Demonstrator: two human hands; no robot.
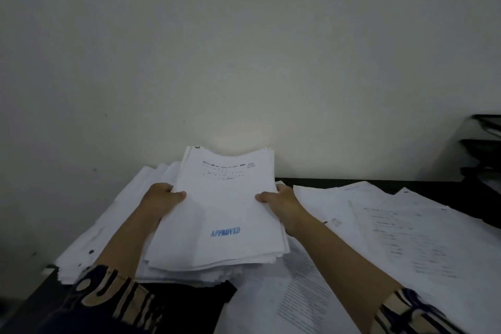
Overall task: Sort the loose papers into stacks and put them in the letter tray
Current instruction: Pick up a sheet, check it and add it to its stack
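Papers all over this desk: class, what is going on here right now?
A person holds a stack of papers in both hands, the left hand gripping its left edge and the right hand its right edge. The top sheet bears a blue APPROVED stamp. Loose papers lie spread over the dark desk on both sides. A black letter tray stands at the far right; the held stack is not yet in it.

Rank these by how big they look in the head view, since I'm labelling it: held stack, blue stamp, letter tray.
1. Held stack
2. Letter tray, cut off at the frame edge, so its true size is unsure
3. Blue stamp
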